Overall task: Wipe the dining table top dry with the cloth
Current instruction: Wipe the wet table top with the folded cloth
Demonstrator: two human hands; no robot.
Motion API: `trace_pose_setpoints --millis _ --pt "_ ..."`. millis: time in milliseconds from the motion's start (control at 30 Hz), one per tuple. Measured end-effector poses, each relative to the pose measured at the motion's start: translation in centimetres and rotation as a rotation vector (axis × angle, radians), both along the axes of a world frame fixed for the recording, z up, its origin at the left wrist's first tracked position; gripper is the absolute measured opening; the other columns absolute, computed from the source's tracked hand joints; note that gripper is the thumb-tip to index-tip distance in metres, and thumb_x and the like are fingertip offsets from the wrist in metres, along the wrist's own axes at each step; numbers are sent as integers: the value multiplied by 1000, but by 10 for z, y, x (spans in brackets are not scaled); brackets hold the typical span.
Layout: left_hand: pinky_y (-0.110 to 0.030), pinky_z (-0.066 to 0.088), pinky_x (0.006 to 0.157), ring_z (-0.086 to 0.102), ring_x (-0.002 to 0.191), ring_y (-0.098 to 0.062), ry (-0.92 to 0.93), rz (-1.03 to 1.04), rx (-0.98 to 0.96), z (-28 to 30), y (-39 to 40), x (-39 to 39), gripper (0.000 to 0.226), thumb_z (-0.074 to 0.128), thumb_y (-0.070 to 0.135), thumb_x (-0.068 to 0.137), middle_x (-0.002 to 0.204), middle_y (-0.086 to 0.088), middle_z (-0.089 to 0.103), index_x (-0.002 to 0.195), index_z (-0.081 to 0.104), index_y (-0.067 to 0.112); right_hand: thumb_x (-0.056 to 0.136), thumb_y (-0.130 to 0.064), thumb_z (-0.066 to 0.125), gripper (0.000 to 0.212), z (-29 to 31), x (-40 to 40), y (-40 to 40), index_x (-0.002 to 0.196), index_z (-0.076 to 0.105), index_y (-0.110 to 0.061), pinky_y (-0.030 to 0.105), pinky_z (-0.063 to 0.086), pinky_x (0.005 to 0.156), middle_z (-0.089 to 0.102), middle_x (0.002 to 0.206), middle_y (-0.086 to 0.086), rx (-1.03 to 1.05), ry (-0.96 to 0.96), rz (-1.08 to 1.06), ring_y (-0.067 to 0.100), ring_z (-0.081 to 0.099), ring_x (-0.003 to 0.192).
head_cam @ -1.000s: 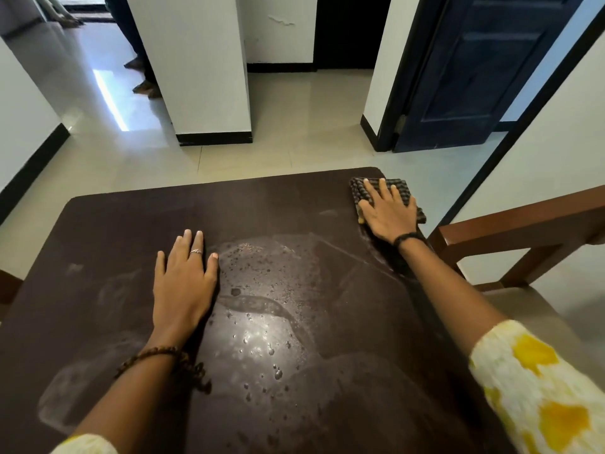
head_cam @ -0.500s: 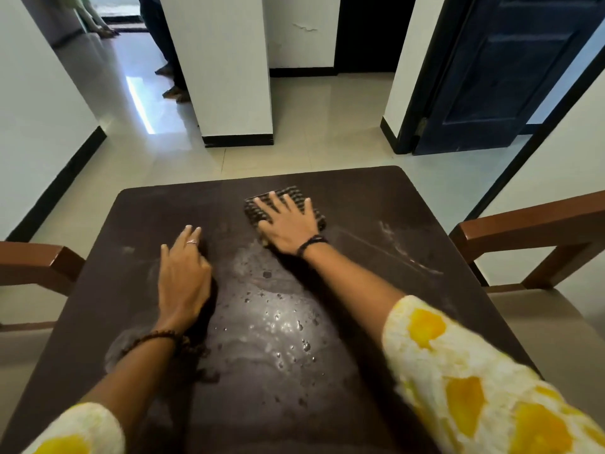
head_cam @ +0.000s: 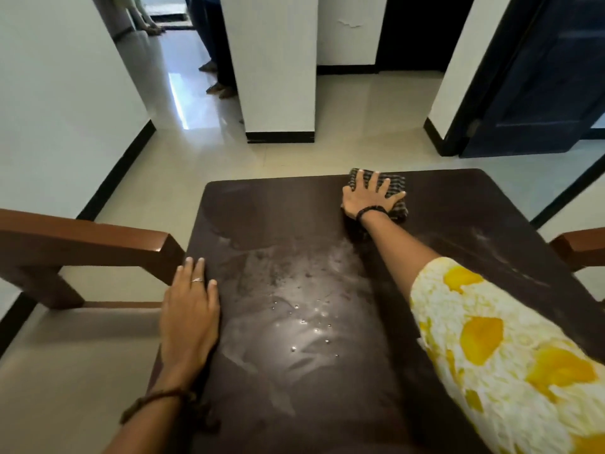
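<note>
Wet table top point(head_cam: 311, 322), hands point(head_cam: 368, 196) half-covering cloth point(head_cam: 397, 188)

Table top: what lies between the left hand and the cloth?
In the head view, only wet table top: smears and droplets between the left hand and the cloth under the right hand.
</note>
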State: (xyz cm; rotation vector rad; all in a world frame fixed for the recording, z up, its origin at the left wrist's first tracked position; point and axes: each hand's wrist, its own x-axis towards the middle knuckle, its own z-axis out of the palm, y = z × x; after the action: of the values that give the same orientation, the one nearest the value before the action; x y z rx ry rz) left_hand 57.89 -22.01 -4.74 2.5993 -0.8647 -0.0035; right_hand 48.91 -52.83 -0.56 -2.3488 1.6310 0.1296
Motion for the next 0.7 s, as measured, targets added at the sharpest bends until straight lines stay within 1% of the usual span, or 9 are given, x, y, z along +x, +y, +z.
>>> trace_pose_setpoints --millis 167,300,367,433,533,633,700 --pt "-42 19 114 20 140 -22 18 -2 -29 2 1 -3 49 32 27 99 152 -9 23 144 23 10 100 -46 20 60 -3 110 84 152 0 -24 67 -8 106 -8 159 8 -15 -19 244 34 -9 145" --pt "-41 19 114 16 141 -23 54 39 -106 6 1 -4 59 35 29 97 155 -10 12 147 10 9 100 -46 21 59 -3 160 127 151 0 -26 66 -8 107 -9 159 6 37 -22 429 32 -10 145" --pt "-38 14 115 11 142 -22 64 62 -111 8 1 -5 63 37 30 97 155 -10 8 147 5 9 100 -47 20 59 -2 165 133 151 -1 -27 65 -8 108 -9 159 5 56 -6 531 30 -10 145" --pt "-36 10 115 9 142 -22 88 97 -91 8 3 -4 66 37 34 96 155 -11 8 146 3 8 100 -47 19 58 -1 164 136 151 -1 -29 64 -7 109 -9 159 4 52 5 628 29 -9 145" --pt "-36 14 115 16 141 -24 140 140 -88 10 2 -3 70 39 38 95 154 -14 15 146 5 5 100 -47 18 56 -4 155 148 151 0 -30 63 -6 110 -7 159 2 8 -5 745 28 -6 146" --pt "-35 16 113 19 140 -24 169 141 -109 12 4 -3 69 40 35 95 154 -13 15 146 6 5 100 -47 18 56 -8 136 170 151 2 -31 63 -5 110 -4 160 2 -36 -27 857 28 -3 146" --pt "-34 21 110 22 138 -25 208 155 -142 14 5 -4 67 41 31 95 153 -13 18 147 5 6 100 -46 18 55 -10 115 188 151 3 -32 62 -5 110 -2 160 1 -67 -46 928 27 -2 146"
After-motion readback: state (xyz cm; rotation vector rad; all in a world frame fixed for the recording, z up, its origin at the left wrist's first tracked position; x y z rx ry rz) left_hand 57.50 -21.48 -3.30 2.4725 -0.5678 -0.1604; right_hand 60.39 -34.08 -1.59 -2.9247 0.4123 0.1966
